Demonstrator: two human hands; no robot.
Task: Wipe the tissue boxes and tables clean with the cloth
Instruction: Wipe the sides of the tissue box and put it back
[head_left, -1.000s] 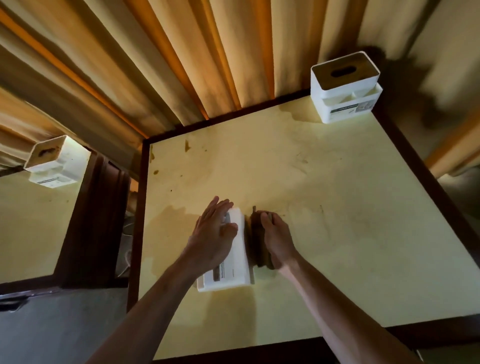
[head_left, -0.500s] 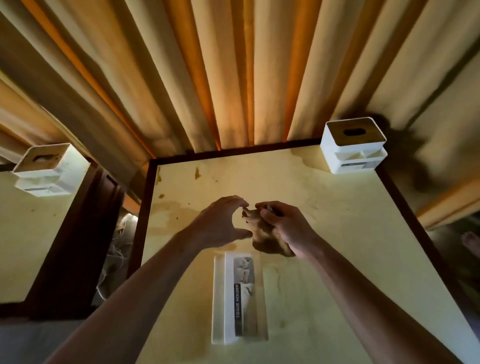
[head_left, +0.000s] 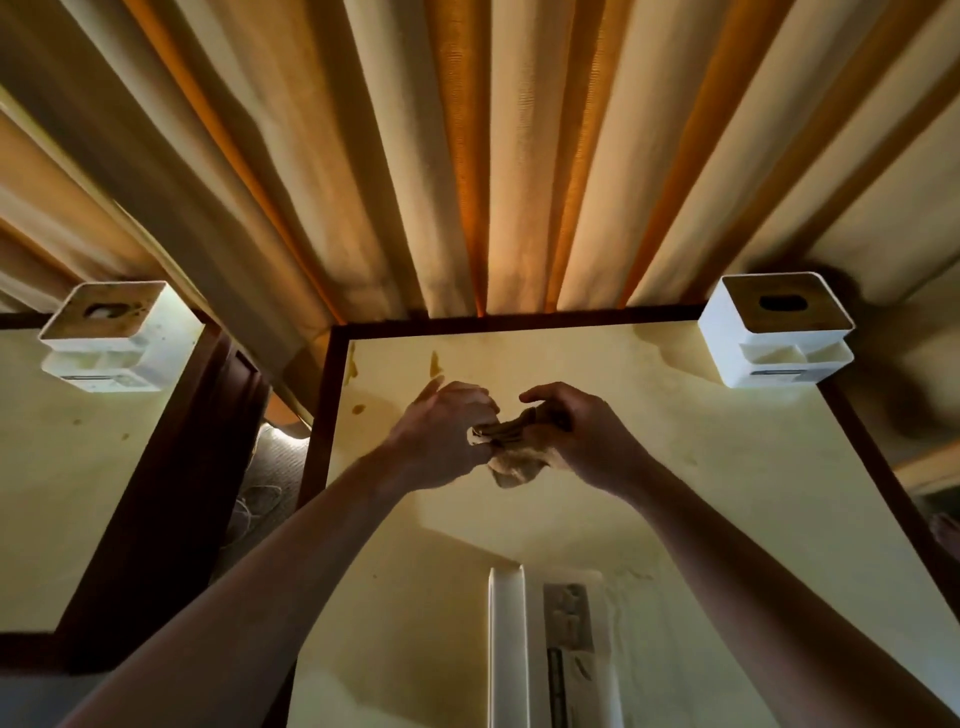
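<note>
Both my hands hold a crumpled brown cloth (head_left: 514, 457) above the middle of the yellow table (head_left: 727, 493). My left hand (head_left: 441, 436) pinches its left end, and my right hand (head_left: 582, 431) grips its right end. A white tissue box (head_left: 550, 649) lies on its side at the table's near edge, below my hands and apart from them. A second white tissue box (head_left: 774, 332) stands upright at the far right corner. Brown stains (head_left: 434, 364) mark the far left of the tabletop.
To the left, across a dark gap, stands another yellow table (head_left: 62, 493) with a white tissue box (head_left: 119, 338) at its far corner. Beige and orange curtains (head_left: 467, 156) hang right behind both tables. The table has a dark wooden rim (head_left: 317, 436).
My left hand has left the lying tissue box and joined my right hand on the cloth, which is lifted off the table. The view has tilted up, so the box sits lower.
</note>
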